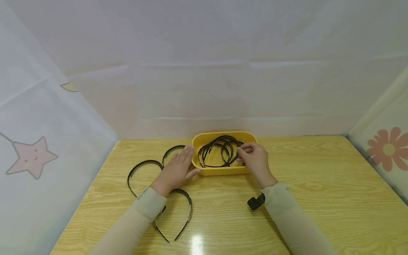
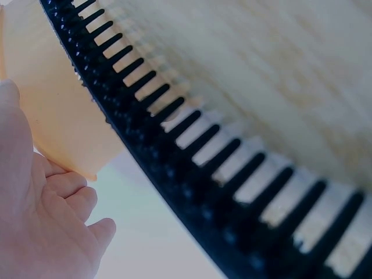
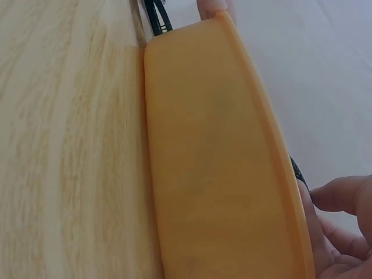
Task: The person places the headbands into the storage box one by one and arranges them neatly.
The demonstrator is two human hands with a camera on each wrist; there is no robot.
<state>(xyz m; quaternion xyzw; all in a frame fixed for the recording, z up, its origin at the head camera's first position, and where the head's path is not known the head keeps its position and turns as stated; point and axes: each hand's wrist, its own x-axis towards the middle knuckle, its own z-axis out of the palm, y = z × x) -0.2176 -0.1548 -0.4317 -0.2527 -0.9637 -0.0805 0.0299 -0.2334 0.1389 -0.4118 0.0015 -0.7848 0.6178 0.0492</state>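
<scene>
A yellow plastic bin point(image 1: 223, 171) holds several black toothed headbands point(image 1: 224, 137), looped over one another. My right hand point(image 1: 255, 159) reaches over the bin's right side and pinches one headband between thumb and fingers; in the right wrist view only a short dark piece of headband point(image 3: 297, 168) shows at the fingertips. With fingers straight, my left hand point(image 1: 176, 170) touches the bin's left end. Around the left hand and forearm, more black headbands point(image 1: 143, 163) lie on the table, partly covered. A toothed headband point(image 2: 151, 139) crosses close before the left wrist camera.
The wooden table point(image 1: 318, 198) extends to both sides and in front of the bin. A pale curtain point(image 1: 223, 88) hangs right behind it. One headband point(image 1: 191, 205) lies nearer the front, by the left forearm. A black strap piece point(image 1: 256, 203) sticks out at the right wrist.
</scene>
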